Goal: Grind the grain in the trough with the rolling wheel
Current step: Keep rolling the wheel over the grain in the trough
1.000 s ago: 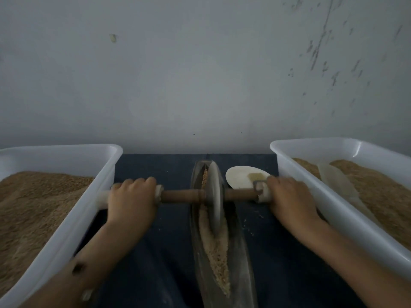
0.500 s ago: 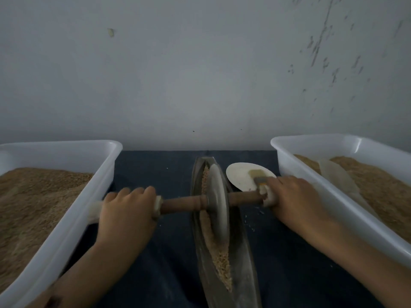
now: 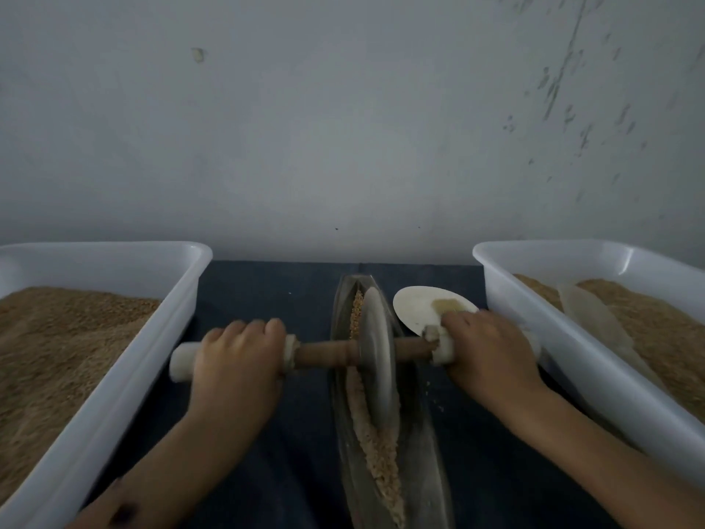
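Grain [image 3: 375, 458] lies in a narrow ridge down the groove of the boat-shaped metal trough [image 3: 427, 463], which sits lengthwise on dark blue cloth [image 3: 267, 295] between the two tubs. Coarser kernels show at the far tip; the near stretch looks paler and more crumbled. Rolling wheel [image 3: 375, 349] stands on edge in the groove, roughly mid-trough toward the far half, blurred, so likely in motion. Wooden axle [image 3: 324, 352] runs crosswise through it, white padded wraps at both ends. Left hand [image 3: 238, 360] has fingers curled over the left wrap, gripping it from above; right hand [image 3: 488, 353] wraps its fingers round the right end the same way. A few stray grains on the cloth just right of the trough. White dish [image 3: 416, 305] with a dab of meal sits beside the trough's far end, partly behind the right hand. Left tub [image 3: 160, 337] heaped with brown grain; right tub [image 3: 553, 337] holds similar material with a pale scoop [image 3: 599, 318] lying on it. Judgement: grinding mid-course. To do it well, keep the axle level and both hands pressing evenly so the wheel stays upright in the groove, run full strokes into both tips, and ease pressure near the ends to avoid spilling more over the rim.
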The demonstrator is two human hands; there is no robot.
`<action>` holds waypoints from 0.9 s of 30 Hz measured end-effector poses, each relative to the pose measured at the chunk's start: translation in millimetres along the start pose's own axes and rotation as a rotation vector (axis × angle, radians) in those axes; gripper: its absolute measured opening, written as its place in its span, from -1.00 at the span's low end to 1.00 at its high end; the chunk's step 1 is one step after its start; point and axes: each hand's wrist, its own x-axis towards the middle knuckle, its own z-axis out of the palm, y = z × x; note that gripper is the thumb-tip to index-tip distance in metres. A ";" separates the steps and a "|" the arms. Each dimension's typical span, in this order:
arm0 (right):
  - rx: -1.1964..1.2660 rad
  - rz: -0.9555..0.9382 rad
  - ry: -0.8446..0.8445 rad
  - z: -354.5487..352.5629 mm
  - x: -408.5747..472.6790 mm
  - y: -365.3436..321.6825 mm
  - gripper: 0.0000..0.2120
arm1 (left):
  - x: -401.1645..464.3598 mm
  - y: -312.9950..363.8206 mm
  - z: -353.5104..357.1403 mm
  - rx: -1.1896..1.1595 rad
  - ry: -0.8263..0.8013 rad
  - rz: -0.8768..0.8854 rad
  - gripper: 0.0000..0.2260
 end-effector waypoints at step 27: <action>0.039 -0.106 0.017 -35.3 -51.8 5.3 -0.59 | -43.3 -0.8 -40.3 -0.154 -0.021 0.110 -0.53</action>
